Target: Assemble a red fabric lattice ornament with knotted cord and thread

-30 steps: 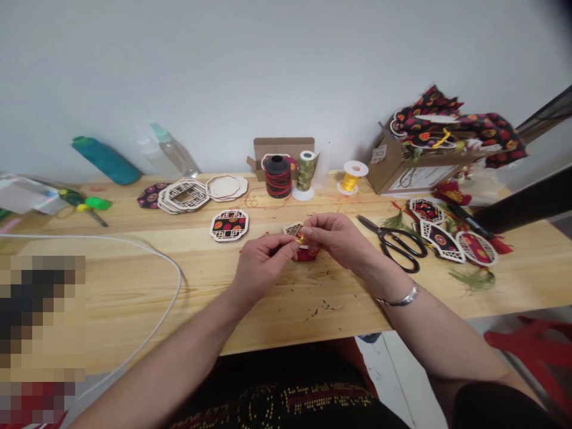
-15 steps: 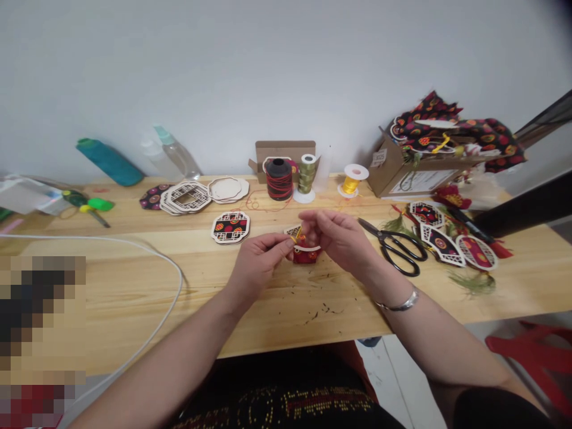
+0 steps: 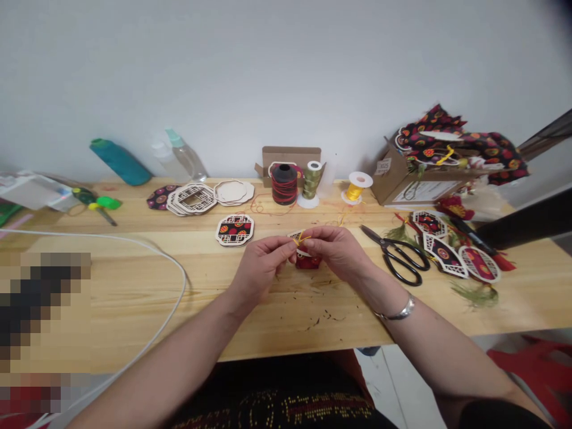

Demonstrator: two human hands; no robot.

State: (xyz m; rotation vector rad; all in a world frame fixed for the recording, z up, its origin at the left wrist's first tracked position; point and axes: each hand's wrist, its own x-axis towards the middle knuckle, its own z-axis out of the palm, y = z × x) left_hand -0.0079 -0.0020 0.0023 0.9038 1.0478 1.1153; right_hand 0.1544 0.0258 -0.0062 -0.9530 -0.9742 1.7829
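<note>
Yellow cord (image 3: pixel 302 239) runs between the fingertips of both hands, above the table's middle. My left hand (image 3: pixel 263 262) pinches it from the left, thumb against forefinger. From the right, my right hand (image 3: pixel 333 250) pinches the cord too, a silver bracelet on that wrist. Just beneath the fingers lies a red patterned ornament (image 3: pixel 307 261) with a pale lattice frame, partly hidden by the hands. An octagonal framed ornament (image 3: pixel 235 230) rests to the left. Black-handled scissors (image 3: pixel 397 255) lie to the right of my right hand.
Spools of red cord (image 3: pixel 285 186), green cord (image 3: pixel 311 182) and yellow cord (image 3: pixel 356 188) stand at the back. Lattice frames (image 3: pixel 194 199) lie back left. A cardboard box (image 3: pixel 402 185) holds fabric at the right, near finished ornaments (image 3: pixel 444 255). A white cable (image 3: pixel 179 268) curves at left.
My right hand has closed its fingers onto the yellow cord and come nearer to my left hand. The whole view has shifted slightly.
</note>
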